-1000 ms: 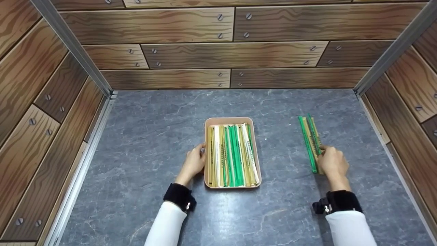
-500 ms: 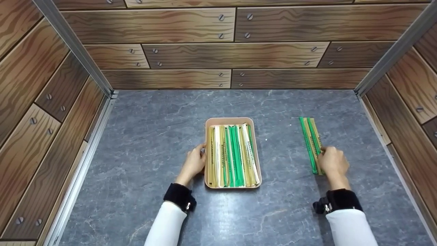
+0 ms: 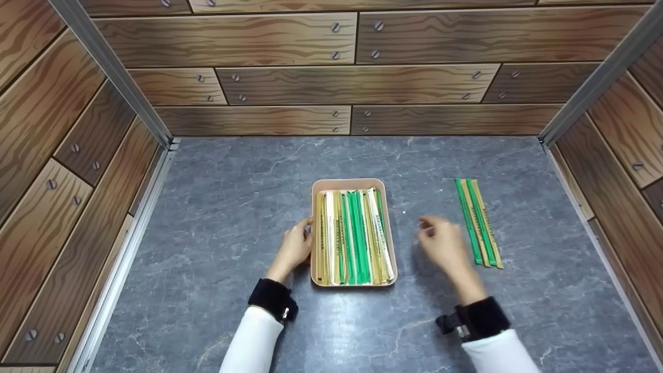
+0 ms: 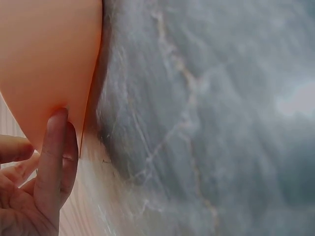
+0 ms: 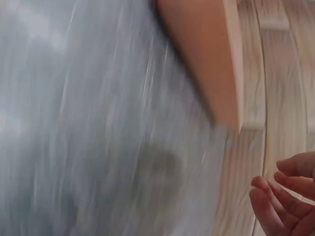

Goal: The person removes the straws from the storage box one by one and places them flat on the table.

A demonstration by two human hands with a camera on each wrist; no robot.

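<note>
A shallow pinkish-beige tray in the middle of the table holds long, slim wrapped sticks, lying side by side in gold, white and green. My left hand is at the tray's left side. In the left wrist view, its straightened fingers touch the outer wall. My right hand is between the tray and a separate row of gold and green sticks on the right. Its fingers are loosely bent with nothing between them, as the right wrist view also shows.
The grey marbled table is closed in by wood-patterned walls at the back and both sides. Metal rails run along the corners and the left edge. A tiny white speck lies right of the tray.
My right hand has let go of the sticks on the right and moved left towards the tray. Those sticks now lie evenly side by side. My left hand has stayed at the tray.
</note>
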